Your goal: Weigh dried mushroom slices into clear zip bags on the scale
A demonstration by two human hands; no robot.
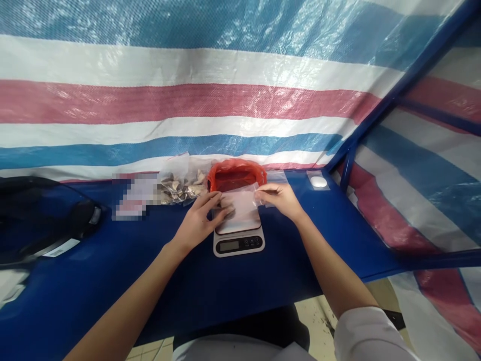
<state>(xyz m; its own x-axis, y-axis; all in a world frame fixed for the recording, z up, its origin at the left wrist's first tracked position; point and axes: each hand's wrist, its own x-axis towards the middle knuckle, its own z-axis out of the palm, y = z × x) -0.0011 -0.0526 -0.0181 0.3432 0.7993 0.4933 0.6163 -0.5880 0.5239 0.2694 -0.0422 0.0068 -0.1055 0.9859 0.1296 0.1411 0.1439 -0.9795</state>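
Here, clear bag (245, 194) between the fingers (268, 188)

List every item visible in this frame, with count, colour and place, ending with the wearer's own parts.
Digital scale: one, white with black panel, table centre
Zip bag: one, clear, over the scale
Plastic bag: one, red, open-mouthed, behind the scale
Bag of dried pieces: one, clear with tan contents, left of the red bag
Pixelated item: one, whitish and pink, further left
Round object: one, white, right rear
Blurred gear: count unclear, black, far left
Box-like object: one, white, left edge
Table: one, blue, beneath
Tarp: count unclear, striped blue-white-red, behind and right
Frame: one, blue, right
Left hand: one, bare, at the scale
Right hand: one, bare, pinching the zip bag's edge
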